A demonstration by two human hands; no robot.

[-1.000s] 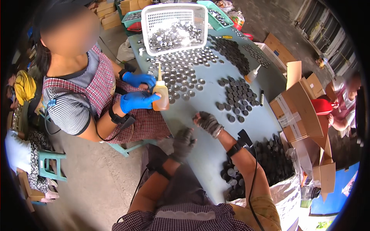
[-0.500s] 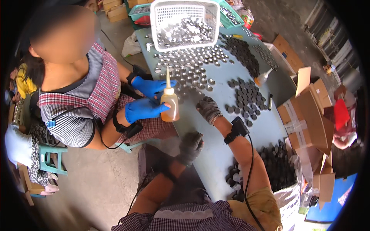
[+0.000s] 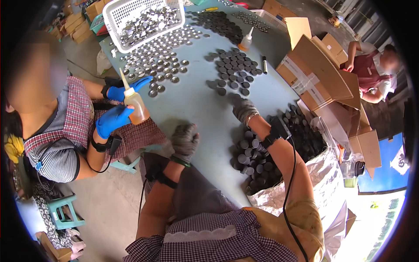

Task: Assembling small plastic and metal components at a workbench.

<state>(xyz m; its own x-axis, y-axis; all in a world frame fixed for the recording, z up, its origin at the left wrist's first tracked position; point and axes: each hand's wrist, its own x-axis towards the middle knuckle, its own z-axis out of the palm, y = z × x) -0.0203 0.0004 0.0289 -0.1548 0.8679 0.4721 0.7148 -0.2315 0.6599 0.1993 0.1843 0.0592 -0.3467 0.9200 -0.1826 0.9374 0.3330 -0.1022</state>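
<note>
In a grey glove, my left hand (image 3: 184, 142) is closed over the near edge of the blue-grey table (image 3: 209, 161); what its curled fingers hold, if anything, is hidden. My right hand (image 3: 245, 111), gloved alike, reaches to the near side of a group of black round discs (image 3: 233, 70). Its fingers point at the closest discs, but the tips are blurred and I cannot tell whether they grip one. Rows of shiny silver round caps (image 3: 166, 70) lie further left. Beside them a co-worker's blue-gloved hand (image 3: 113, 121) holds a squeeze bottle (image 3: 136, 108) with amber liquid.
A white basket (image 3: 118, 41) of silver caps stands at the far left. Piled black discs (image 3: 257, 161) fill a silvery sack (image 3: 301, 179) right of my right forearm. A second squeeze bottle (image 3: 246, 41), a marker (image 3: 265, 64) and open cardboard boxes (image 3: 314, 72) are further right.
The view has swung to the right, so the table and co-worker appear further left. My right hand has come up to the near edge of the black discs. My left hand stays closed.
</note>
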